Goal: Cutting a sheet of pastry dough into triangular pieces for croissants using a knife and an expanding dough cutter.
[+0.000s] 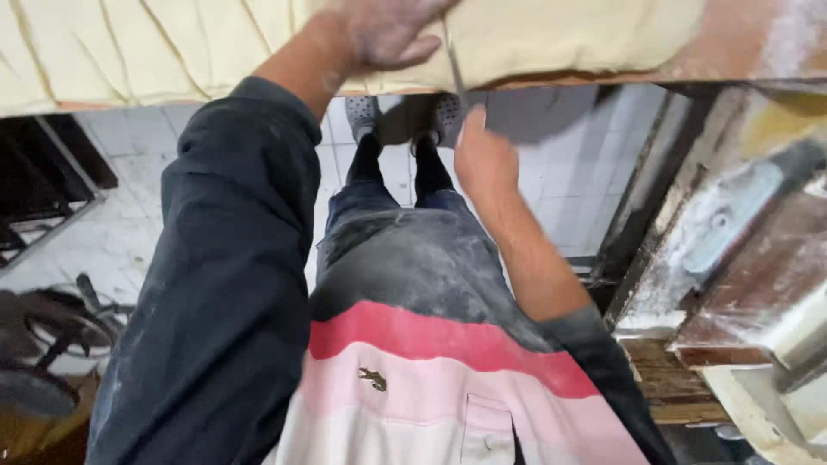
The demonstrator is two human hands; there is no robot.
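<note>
A floury table (758, 34) above a white tiled floor (129, 232) carries pale dough (560, 34) — left hand (388, 30) lies flat on it, right hand (482, 159) clasps a thin blade (454, 69) at the dough's edge.

White tiled floor (586, 172), flour-dusted; dark metal rack (43, 181) at left; wooden bench (749, 43) edge up top; floured machine (758, 275) at right; dim light.

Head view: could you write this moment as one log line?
left hand: flat on dough sheet | right hand: grips thin metal blade at dough edge | table edge: floured
</note>
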